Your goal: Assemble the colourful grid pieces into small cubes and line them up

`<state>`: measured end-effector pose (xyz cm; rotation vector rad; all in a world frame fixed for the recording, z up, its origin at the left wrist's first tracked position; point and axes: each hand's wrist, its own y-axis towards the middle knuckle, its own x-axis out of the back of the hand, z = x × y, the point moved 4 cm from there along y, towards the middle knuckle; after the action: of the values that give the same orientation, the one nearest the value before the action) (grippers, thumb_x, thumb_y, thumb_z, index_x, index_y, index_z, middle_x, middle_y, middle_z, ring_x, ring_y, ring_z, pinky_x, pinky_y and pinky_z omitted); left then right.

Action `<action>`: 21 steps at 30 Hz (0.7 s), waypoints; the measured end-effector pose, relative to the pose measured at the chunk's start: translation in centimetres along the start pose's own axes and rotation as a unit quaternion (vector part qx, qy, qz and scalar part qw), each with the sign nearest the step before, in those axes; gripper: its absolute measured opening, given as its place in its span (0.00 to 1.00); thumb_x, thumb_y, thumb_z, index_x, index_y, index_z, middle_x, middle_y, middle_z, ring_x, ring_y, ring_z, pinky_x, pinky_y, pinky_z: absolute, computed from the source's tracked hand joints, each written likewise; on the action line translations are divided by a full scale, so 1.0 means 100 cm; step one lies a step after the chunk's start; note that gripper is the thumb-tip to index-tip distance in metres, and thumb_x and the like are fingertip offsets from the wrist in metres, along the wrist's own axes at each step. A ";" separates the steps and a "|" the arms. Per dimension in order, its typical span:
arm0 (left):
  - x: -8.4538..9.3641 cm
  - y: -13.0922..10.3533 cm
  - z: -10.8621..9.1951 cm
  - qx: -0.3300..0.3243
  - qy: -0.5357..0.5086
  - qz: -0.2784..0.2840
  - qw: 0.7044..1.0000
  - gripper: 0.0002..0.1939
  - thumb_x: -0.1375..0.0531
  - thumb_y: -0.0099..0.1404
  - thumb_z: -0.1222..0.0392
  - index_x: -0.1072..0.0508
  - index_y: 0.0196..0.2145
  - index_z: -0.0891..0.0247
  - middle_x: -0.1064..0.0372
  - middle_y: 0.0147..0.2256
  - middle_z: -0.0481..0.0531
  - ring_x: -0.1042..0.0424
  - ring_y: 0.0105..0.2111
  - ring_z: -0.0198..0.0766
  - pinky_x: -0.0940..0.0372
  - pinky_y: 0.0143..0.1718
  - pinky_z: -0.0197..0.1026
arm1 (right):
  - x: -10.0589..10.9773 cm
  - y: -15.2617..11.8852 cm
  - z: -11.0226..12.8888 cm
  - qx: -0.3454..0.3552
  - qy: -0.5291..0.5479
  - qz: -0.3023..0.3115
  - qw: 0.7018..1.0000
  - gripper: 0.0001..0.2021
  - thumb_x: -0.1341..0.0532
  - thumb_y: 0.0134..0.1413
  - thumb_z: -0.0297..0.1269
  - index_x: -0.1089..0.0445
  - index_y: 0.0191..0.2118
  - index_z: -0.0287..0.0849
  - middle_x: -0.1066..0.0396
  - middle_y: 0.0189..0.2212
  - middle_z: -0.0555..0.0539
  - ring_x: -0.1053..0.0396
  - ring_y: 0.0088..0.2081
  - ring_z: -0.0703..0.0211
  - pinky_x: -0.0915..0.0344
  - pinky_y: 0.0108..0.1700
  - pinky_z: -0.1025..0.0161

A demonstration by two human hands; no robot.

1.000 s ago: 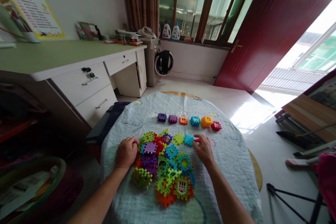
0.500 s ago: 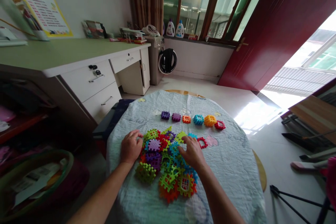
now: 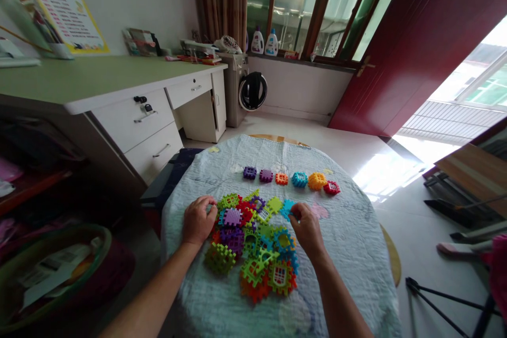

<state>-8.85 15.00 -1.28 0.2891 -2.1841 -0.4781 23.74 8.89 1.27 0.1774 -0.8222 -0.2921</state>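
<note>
A heap of plastic interlocking blocks in green, purple, red, blue and orange lies on the cloth, with a lilac block on top. My left hand rests at the heap's left edge, fingers loosely curved, a gap between thumb and forefinger, holding nothing that I can see. At the heap's far right, my right hand has its thumb and fingertips together beside a blue block. Whether that block is in the pinch is unclear. A green block with a white lattice lies between the hands.
Beyond the heap a row of small assembled blocks crosses the cloth, from a purple block to a red block. The round table wears a pale cloth. A desk stands at left, a basket below it.
My right hand has moved right and slightly toward me, and its fingers have closed. The red frame piece beside it is now out of sight. My left hand has barely moved.
</note>
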 end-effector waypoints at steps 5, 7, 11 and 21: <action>0.000 0.000 -0.002 0.002 0.005 0.006 1.000 0.08 0.48 0.58 0.59 0.30 0.30 0.61 0.26 0.38 0.55 0.28 0.42 0.45 0.37 0.51 0.46 | 0.003 -0.022 -0.009 0.047 -0.089 0.042 0.994 0.11 0.46 0.41 0.23 0.35 0.30 0.46 0.35 0.33 0.47 0.36 0.38 0.56 0.39 0.41 0.61; 0.000 0.000 -0.002 0.003 0.010 0.008 1.000 0.08 0.48 0.58 0.60 0.30 0.30 0.60 0.26 0.37 0.55 0.28 0.41 0.45 0.37 0.51 0.46 | 0.003 -0.027 -0.012 0.052 -0.089 0.069 0.992 0.14 0.46 0.38 0.22 0.34 0.32 0.46 0.35 0.33 0.47 0.36 0.39 0.55 0.38 0.42 0.61; 0.000 0.000 -0.001 0.000 0.018 0.010 1.000 0.08 0.48 0.58 0.60 0.30 0.30 0.60 0.26 0.37 0.54 0.28 0.41 0.45 0.37 0.50 0.45 | 0.009 -0.027 -0.015 0.070 -0.065 0.139 0.986 0.18 0.45 0.38 0.22 0.32 0.37 0.46 0.32 0.39 0.47 0.36 0.44 0.53 0.38 0.47 0.58; 0.000 0.000 -0.002 -0.006 0.019 0.015 1.000 0.07 0.48 0.57 0.61 0.30 0.30 0.60 0.26 0.37 0.54 0.28 0.40 0.45 0.37 0.50 0.46 | 0.009 -0.019 -0.006 0.059 -0.053 0.190 0.979 0.10 0.42 0.41 0.24 0.34 0.32 0.45 0.31 0.35 0.48 0.36 0.41 0.54 0.40 0.47 0.57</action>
<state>-8.70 14.97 -1.20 0.2566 -2.1449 -0.4641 24.40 6.81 1.01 0.1121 -0.9607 0.1077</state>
